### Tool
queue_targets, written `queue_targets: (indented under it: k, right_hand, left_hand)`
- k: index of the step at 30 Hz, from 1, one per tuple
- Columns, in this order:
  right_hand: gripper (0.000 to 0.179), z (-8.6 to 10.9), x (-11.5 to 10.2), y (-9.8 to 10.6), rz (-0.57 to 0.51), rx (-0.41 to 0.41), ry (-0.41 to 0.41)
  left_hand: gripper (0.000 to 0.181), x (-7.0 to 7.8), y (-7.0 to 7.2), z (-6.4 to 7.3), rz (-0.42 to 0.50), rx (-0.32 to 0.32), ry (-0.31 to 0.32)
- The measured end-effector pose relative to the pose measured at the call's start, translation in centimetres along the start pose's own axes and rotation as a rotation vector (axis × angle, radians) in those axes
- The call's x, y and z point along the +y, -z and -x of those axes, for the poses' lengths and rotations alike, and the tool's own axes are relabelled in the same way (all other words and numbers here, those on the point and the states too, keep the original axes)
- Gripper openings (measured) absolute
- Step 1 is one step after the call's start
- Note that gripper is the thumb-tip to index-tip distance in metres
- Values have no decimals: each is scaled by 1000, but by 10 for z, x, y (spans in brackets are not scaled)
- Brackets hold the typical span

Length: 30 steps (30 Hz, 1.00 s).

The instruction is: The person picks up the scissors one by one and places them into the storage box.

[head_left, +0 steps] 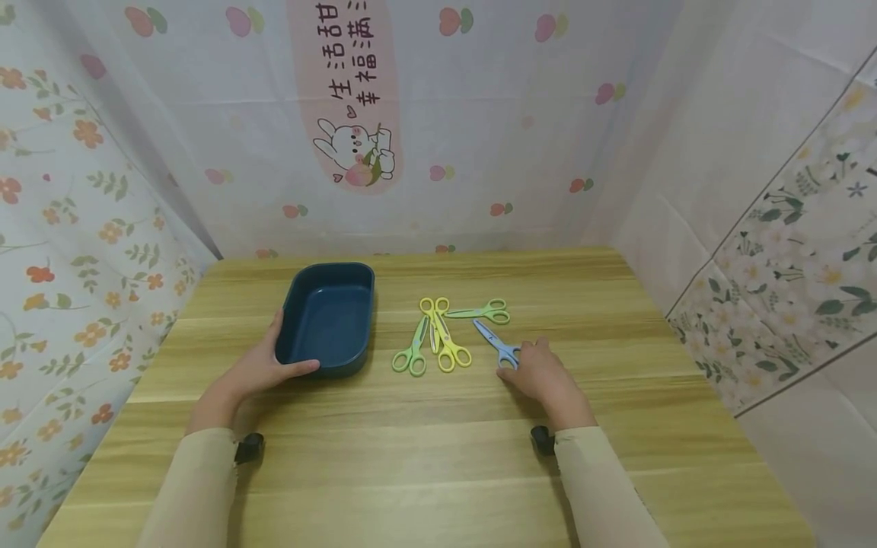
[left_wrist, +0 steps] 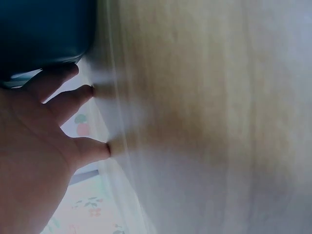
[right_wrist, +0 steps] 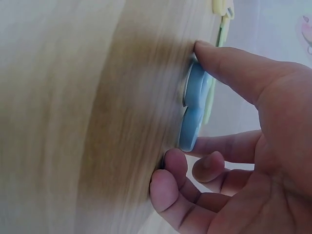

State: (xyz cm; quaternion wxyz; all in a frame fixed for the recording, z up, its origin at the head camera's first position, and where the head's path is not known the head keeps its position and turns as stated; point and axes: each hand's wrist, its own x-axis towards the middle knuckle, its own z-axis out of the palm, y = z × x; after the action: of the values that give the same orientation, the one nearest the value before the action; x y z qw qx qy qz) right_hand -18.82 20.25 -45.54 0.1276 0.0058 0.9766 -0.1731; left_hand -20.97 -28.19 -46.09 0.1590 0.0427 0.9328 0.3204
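In the head view a dark blue rectangular bin (head_left: 336, 364) stands upright on the table's left half. My left hand (head_left: 263, 365) rests at its near left corner, thumb along the near rim and fingers against the left wall. From the left wrist, the fingers (left_wrist: 63, 105) look straight and spread, some with tips down by the tabletop. My right hand (head_left: 544, 377) pinches the handles of blue scissors (head_left: 489, 335) between thumb and index finger, their blades pointing away and left. The right wrist view shows the blue handle loops (right_wrist: 195, 85) low over the wood, the other fingers curled beneath.
Between bin and right hand lie yellow scissors (head_left: 445, 339) overlapping each other, green scissors (head_left: 415, 352) on their left and another green pair (head_left: 483, 312) behind the blue ones. Printed curtains (head_left: 479, 137) border the wooden table (head_left: 411, 457) at the back and sides.
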Motion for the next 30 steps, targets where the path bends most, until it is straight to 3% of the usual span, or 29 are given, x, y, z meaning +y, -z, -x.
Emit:
queue_targets:
  k: [6,12,16,22,30]
  right_hand:
    - [58,-3,2,1,-16,12,10]
    - [33,-5,5,5,-151,39,-22]
    - [34,-1,4,14,-175,24,-67]
    - [38,4,-1,35,-135,88,-89]
    - [42,2,-23,52,-153,158,23]
  left_hand:
    - [137,2,1,1,5,-5,4]
    - [137,3,1,2,-13,4,12]
    - [136,3,-1,2,-15,9,14]
    - [136,4,-2,2,-5,9,19]
    - [137,4,-2,1,17,4,26]
